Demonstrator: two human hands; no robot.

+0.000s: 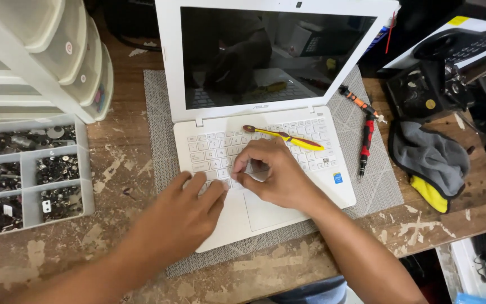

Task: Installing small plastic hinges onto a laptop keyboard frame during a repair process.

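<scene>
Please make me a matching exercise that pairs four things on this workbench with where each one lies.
Things:
1. yellow toothbrush
2. red and black screwdriver
3. grey and yellow cloth
4. parts tray

Places:
A. on the wooden bench, left of the laptop
B. across the laptop's keyboard
C. on the bench, right of the grey mat
D. on the grey mat, right of the laptop

Pairs: 1-B, 2-D, 3-C, 4-A
</scene>
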